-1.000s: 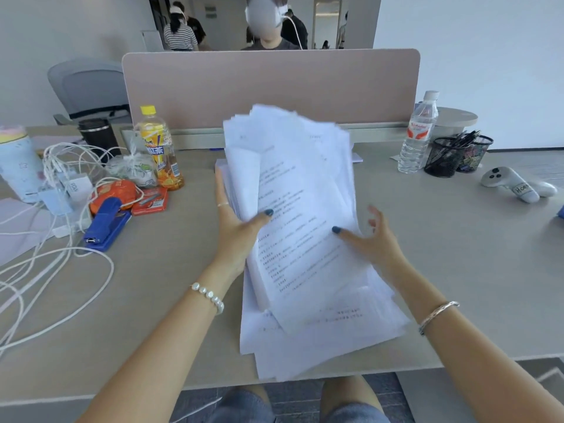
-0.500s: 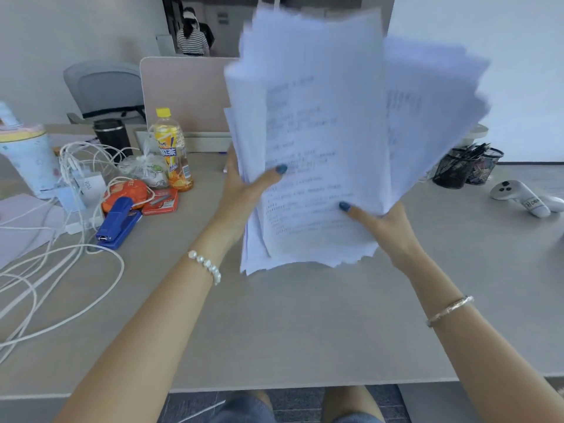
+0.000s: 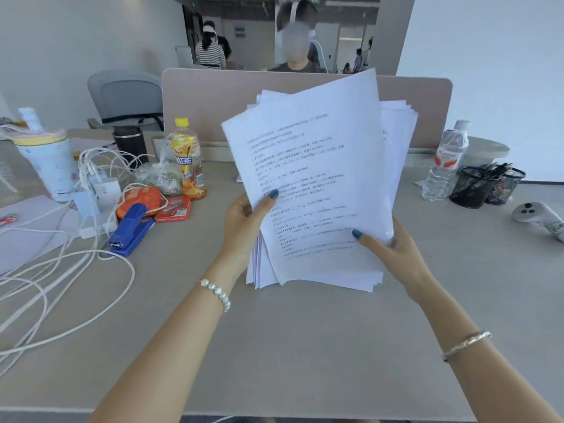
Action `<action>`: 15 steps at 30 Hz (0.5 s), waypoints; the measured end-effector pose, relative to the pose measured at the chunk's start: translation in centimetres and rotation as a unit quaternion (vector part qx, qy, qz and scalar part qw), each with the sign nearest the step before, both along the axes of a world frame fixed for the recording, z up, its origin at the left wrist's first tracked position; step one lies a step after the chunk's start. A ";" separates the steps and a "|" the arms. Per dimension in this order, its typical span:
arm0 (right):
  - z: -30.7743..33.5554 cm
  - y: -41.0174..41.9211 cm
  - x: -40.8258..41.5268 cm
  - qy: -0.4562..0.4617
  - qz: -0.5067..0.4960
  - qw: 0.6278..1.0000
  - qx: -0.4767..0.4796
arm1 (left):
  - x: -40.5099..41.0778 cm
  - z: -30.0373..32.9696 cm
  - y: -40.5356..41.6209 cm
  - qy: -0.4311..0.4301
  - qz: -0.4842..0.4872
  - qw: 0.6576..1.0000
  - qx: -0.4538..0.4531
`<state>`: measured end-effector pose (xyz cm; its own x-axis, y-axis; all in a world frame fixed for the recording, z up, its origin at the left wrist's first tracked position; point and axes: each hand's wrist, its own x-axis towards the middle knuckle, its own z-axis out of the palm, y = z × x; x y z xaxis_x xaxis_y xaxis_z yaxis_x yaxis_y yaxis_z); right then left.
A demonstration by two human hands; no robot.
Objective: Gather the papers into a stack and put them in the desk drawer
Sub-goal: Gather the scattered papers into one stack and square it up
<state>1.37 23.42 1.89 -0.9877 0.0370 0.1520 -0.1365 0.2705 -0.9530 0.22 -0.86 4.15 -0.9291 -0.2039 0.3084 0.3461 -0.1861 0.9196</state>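
A thick, uneven stack of white printed papers (image 3: 320,190) stands nearly upright over the middle of the grey desk (image 3: 290,346), its bottom edge at or just above the desk surface. My left hand (image 3: 244,227) grips the stack's left edge, thumb on the front sheet. My right hand (image 3: 387,251) holds the lower right edge, thumb across the front. The sheets are fanned and misaligned, with corners sticking out at the top and right. No desk drawer is in view.
At the left lie white cables (image 3: 61,270), a blue stapler (image 3: 131,230), an orange packet (image 3: 140,199), a juice bottle (image 3: 187,160) and a tumbler (image 3: 45,160). At the right stand a water bottle (image 3: 445,163), black mesh cups (image 3: 485,184) and a white controller (image 3: 537,218). A partition (image 3: 213,105) borders the back.
The stack, raised off the desk and held high half a second ago, has come down toward the desk. Both hands keep their grip and the sheets are closer together.
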 end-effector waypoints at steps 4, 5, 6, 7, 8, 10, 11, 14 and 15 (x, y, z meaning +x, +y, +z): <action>0.9 1.6 -0.2 0.014 0.026 0.999 -0.025 | 0.0 0.3 -0.3 -0.002 -0.041 0.999 -0.033; 0.8 1.8 -0.4 0.015 0.039 0.999 -0.015 | -0.1 0.4 -0.2 -0.008 -0.052 0.998 -0.035; 0.5 1.9 -0.5 0.009 0.048 0.999 0.002 | -0.1 0.4 -0.1 -0.016 -0.061 0.997 -0.034; 0.0 1.8 -0.5 -0.004 0.055 0.998 0.027 | -0.2 0.2 0.0 -0.026 -0.067 0.997 -0.033; -0.4 1.7 -0.4 -0.021 0.061 0.997 0.050 | -0.2 -0.3 0.0 -0.036 -0.071 0.996 -0.037; -0.9 1.5 -0.2 -0.041 0.080 0.995 0.052 | -0.2 -1.6 -0.1 -0.052 -0.075 0.994 -0.052; -1.0 1.4 -0.1 -0.037 0.093 0.995 0.026 | -0.2 -2.4 -0.2 -0.057 -0.076 0.994 -0.060; -0.9 -0.2 0.3 -0.014 0.091 0.994 -0.066 | 0.1 -3.8 0.2 -0.071 -0.069 0.993 -0.067; -0.8 -0.9 0.4 -0.009 0.082 0.994 -0.076 | 0.2 -4.0 0.6 -0.073 -0.066 0.993 -0.070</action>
